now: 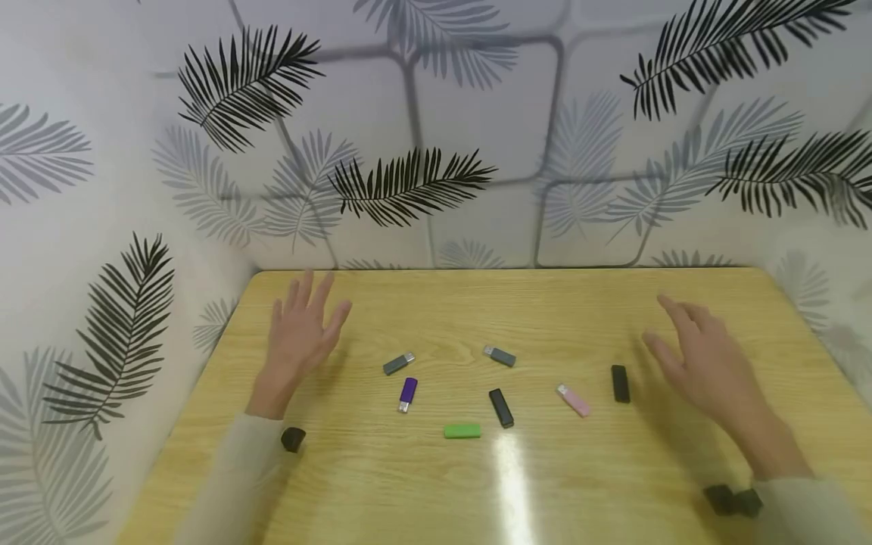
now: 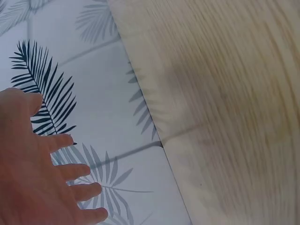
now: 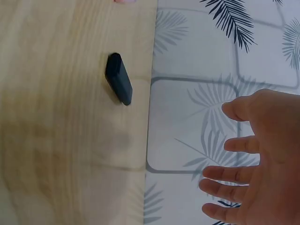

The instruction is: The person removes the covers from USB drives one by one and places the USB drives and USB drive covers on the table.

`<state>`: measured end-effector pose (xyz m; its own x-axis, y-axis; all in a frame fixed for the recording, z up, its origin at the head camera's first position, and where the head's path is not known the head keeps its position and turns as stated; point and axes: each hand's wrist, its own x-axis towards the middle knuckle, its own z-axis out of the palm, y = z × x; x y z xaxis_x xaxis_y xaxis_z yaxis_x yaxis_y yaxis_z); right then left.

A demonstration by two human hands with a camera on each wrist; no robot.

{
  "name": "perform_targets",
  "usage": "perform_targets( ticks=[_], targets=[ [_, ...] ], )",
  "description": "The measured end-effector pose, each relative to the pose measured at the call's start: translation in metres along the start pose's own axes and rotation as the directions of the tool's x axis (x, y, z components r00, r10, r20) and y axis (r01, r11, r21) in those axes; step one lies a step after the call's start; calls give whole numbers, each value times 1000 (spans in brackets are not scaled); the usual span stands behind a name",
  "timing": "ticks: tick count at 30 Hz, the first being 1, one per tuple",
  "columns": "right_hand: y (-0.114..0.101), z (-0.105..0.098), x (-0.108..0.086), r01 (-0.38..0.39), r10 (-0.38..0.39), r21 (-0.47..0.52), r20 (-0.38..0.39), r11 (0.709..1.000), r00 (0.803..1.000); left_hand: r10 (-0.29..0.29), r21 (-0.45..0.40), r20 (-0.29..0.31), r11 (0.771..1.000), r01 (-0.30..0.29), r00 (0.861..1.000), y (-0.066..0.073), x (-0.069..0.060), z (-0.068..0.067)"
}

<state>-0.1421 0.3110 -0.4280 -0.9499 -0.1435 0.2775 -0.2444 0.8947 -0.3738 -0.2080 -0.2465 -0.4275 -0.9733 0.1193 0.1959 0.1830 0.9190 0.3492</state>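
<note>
My left hand (image 1: 297,341) hovers above the left part of the wooden table, fingers spread and holding nothing; the left wrist view shows the same hand (image 2: 51,173) beside bare wood. Over the right part is my right hand (image 1: 711,367), its fingers extended and empty. Just left of it lies a black USB stick (image 1: 621,384), which the right wrist view also shows (image 3: 118,78). Between the hands lie a pink stick (image 1: 574,400), another black one (image 1: 501,408), a green one (image 1: 462,431), a purple one (image 1: 408,392) and two grey ones (image 1: 397,364), (image 1: 502,356).
The wooden table (image 1: 381,484) ends at a straight back edge against a wall (image 1: 477,113) patterned with leaves and lines. Dark wrist-worn pieces (image 1: 293,439) show at both sleeves. A bright reflection lies on the table's front middle.
</note>
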Motion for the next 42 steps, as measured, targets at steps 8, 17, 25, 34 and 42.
perform_targets(
  ticks=[8, 17, 25, 34, 42],
  targets=[
    [-1, 13, -18, -53, 59, 176, -31, 983, 998, 11, -114, -61, 993, -18, 998, 18, -10, 13],
    [2, 32, -33, -91, 86, 281, 34, 955, 996, 3, -302, -87, 953, -29, 996, 39, -18, 25],
    [-2, 41, -39, -155, 131, 272, 105, 950, 986, 2, -452, -117, 890, -55, 993, 56, -20, 31],
    [-5, 43, -36, -213, 169, 233, 192, 949, 967, -20, -590, -96, 806, -41, 995, 80, -20, 34],
    [-4, 43, -30, -198, 150, 222, 217, 955, 965, -19, -678, -47, 735, -18, 999, 100, -19, 44]
  ],
)
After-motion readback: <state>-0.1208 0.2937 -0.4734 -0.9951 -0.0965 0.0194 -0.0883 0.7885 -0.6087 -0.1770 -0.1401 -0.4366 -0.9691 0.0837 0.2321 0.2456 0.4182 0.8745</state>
